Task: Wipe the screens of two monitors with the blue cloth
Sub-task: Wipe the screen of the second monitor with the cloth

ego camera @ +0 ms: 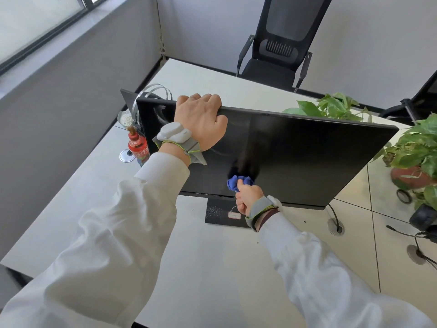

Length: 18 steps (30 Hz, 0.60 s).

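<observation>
The left hand (pixel 201 119) grips the top edge of the glossy black monitor (pixel 307 157). The right hand (pixel 248 197) presses a crumpled blue cloth (pixel 237 182) near its bottom edge.

The person wears a white long-sleeved shirt. The left sleeve (pixel 118 233) and the right sleeve (pixel 331 280) are loose and creased and end in plain cuffs. Behind the left hand (pixel 201 119) a grey fabric wristband (pixel 189 149) edged with yellow-green cord carries a rounded white plastic pod (pixel 173 131). Behind the right hand (pixel 248 197) is a matching grey band (pixel 260 207) with a smaller white pod (pixel 275 201), and a dark strap (pixel 266 218) lies beside the cuff.
</observation>
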Each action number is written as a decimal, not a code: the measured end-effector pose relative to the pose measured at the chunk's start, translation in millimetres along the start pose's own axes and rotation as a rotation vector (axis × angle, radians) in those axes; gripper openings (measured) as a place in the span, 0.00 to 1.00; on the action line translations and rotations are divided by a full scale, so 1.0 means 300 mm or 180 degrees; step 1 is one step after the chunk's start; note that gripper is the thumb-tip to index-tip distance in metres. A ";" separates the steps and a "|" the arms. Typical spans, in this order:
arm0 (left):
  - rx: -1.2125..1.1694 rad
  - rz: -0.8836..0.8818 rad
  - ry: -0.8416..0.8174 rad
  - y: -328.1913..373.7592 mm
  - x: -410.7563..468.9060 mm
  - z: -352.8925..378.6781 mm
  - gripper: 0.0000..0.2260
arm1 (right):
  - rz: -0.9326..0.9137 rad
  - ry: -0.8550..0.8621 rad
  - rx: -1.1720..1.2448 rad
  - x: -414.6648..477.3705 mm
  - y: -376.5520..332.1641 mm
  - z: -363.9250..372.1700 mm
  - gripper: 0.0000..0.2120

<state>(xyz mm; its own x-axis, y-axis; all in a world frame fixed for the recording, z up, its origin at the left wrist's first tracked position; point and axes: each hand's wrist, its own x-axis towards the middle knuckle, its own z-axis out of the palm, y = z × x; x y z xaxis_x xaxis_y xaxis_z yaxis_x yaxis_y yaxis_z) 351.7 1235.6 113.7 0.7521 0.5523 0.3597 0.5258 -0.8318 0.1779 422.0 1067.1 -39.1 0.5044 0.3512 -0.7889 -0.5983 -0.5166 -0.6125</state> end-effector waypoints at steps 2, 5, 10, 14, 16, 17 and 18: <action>-0.0020 0.0014 -0.0027 0.006 0.003 -0.006 0.16 | -0.0274 -0.0006 0.0043 -0.036 -0.062 0.012 0.21; -0.0017 0.0049 -0.0035 0.012 0.004 -0.005 0.15 | -0.0486 -0.0168 0.0279 -0.098 -0.175 0.016 0.21; -0.0021 0.0032 0.0006 0.007 0.006 -0.002 0.16 | -0.0250 -0.0135 0.0090 -0.061 -0.123 -0.001 0.20; -0.0032 0.0014 0.0017 0.007 0.002 0.003 0.16 | -0.0053 0.0055 0.0018 -0.008 -0.009 0.002 0.21; -0.0042 0.0013 0.0020 0.006 -0.001 0.004 0.16 | -0.0071 0.0056 0.0065 -0.017 -0.028 0.004 0.21; -0.0052 0.0007 0.0024 0.005 -0.003 0.005 0.16 | -0.0124 0.0014 0.0098 -0.032 -0.056 0.004 0.21; -0.0050 0.0008 0.0038 0.003 0.000 0.005 0.16 | -0.0204 -0.0049 0.0152 -0.052 -0.095 0.006 0.21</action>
<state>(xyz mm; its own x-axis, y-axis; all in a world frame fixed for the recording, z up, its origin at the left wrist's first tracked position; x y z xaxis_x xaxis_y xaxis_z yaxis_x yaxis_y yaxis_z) 352.7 1234.9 112.4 0.7485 0.5495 0.3711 0.5175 -0.8340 0.1913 429.8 1077.8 -9.4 0.5330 0.3945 -0.7485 -0.5944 -0.4550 -0.6631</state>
